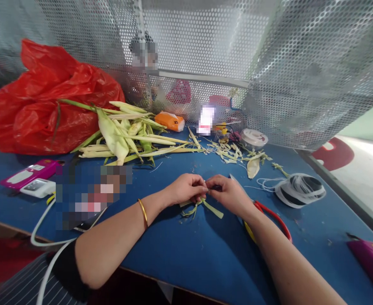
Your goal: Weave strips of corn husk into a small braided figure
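My left hand (191,187) is closed in a pinch on a small bundle of green corn husk strips (212,208), whose ends hang below the fingers. Thumb and forefinger of my right hand (226,192) are pinched together against the left fingertips. Whatever lies between the right fingertips is too small to make out. Scissors with red and yellow handles (275,218) lie partly hidden under my right forearm. To the right of the hands is a spool of pale cord (300,190), its loose end trailing toward them.
Corn husks (116,137) are piled at the back left beside a big red plastic bag (53,97). Husk scraps (229,152), an orange tissue pack (169,121) and a white tape roll (254,137) lie along the perforated metal screen (199,46). A white cable (42,228) runs past my left arm.
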Demonstrator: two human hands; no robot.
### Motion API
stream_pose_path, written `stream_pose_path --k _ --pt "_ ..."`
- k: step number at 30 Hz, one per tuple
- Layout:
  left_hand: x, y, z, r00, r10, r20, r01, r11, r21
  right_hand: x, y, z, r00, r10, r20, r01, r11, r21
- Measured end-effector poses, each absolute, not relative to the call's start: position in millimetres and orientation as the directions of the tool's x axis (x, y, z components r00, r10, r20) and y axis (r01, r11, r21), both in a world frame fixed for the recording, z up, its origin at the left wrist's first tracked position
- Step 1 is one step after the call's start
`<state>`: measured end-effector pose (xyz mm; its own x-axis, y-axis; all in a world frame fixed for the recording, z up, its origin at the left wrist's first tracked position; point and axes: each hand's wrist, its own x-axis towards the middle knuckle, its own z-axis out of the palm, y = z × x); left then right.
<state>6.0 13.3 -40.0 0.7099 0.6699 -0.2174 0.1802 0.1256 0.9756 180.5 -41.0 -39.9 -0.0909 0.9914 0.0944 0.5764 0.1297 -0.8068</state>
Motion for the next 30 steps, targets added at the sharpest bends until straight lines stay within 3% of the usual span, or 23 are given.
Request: stream_pose_path --k 5,12,19,26,30 --pt "7.6 12.1 -35.8 0.674 0.694 -0.252 0.188 0.169 0.968 178.1 -41.5 -40.9 -0.106 0.981 0.163 0.588 0.194 -0.785" --pt "7.8 11.0 -31.9 0.563 0.764 -0.315 0.181 0.258 0.949 179.4 -43.2 -35.4 -0.100 0.989 0.108 0.616 0.146 -0.774" --pt "7.1 14.1 -32.6 0.518 0.787 -0.336 0.171 0.290 0.942 177.0 -48.1 -27.9 -0.178 0.963 0.201 0.588 0.268 -0.764" --pt "7.3 13.0 -33.0 0.564 0.770 -0.300 0.214 0.215 0.953 170.5 -42.7 -44.7 -0.023 0.995 0.095 0.432 0.096 -0.897" --pt "5.6 18.9 -36.8 0.598 0.776 -0.200 0.232 0.072 0.970 168.5 -40.3 -53.3 -0.037 0.993 0.112 0.488 0.116 -0.865"
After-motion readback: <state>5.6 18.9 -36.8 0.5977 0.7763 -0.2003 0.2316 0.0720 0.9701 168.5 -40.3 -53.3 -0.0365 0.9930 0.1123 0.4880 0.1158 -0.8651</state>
